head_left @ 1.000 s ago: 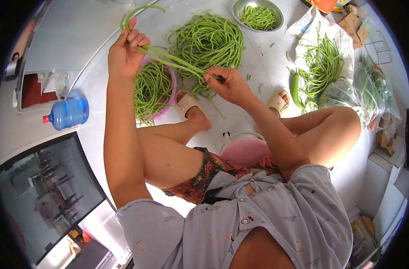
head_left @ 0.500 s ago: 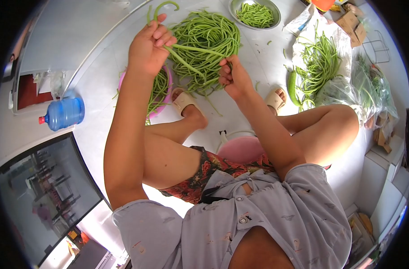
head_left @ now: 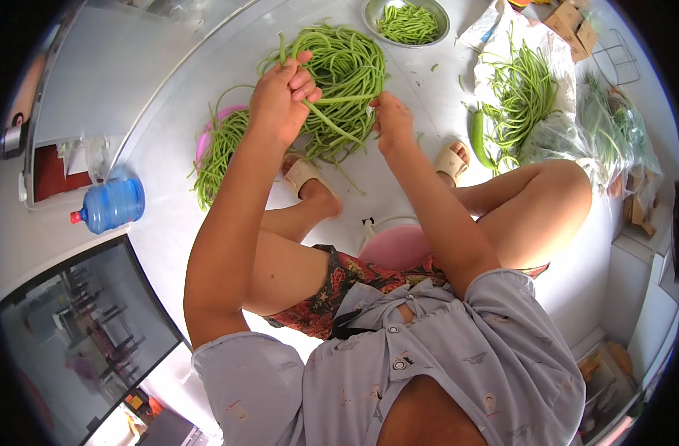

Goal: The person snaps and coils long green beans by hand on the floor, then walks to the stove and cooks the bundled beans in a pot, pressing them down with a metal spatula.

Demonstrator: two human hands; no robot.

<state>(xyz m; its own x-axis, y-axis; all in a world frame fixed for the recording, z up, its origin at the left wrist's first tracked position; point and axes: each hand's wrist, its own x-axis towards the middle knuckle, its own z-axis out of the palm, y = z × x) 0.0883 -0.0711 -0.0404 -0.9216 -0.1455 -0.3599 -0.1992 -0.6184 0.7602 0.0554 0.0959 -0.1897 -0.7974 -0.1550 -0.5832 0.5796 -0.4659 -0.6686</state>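
Observation:
My left hand is closed around long green beans, with bean ends sticking out above the fingers and below them. One long bean stretches across from it to my right hand, whose fingers pinch its other end. Behind and below both hands, a big tangled pile of long beans lies on the floor. To the left, more long beans spill over the rim of a pink basin, partly hidden by my left forearm.
A metal bowl of short bean pieces stands at the back. On the right, more long beans lie on white plastic beside a thick green gourd. A blue water jug lies at left. Cardboard boxes sit back right.
My left hand has moved right and slightly down, nearer to my right hand, still gripping the beans. The beans in the pink basin show more now. The view has shifted slightly.

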